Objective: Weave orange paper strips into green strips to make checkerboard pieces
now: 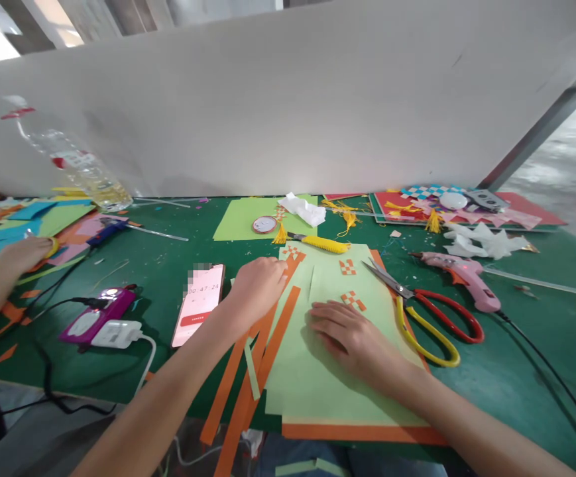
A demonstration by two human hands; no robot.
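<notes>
My left hand (256,290) is closed, its curled fingers at the upper part of an orange paper strip (268,328); whatever they hold is hidden. My right hand (350,334) lies palm down on a pale green paper sheet (317,387), fingers stretched out and slightly bent, holding nothing. Just beyond its fingers are small orange-and-white checkered woven pieces (354,301). Orange paper (357,429) shows along the sheet's lower edge. A short pale green strip (252,370) lies across the orange strips. Scissors (407,293) with red and yellow handles lie half open right of my right hand.
A phone (199,305) and a purple power socket (101,318) lie on the left. Behind are a yellow utility knife (325,244) and tape roll (264,224). A pink glue gun (466,278) trails its cord rightward. Another person's hand (26,255) is at far left, near a bottle (83,169).
</notes>
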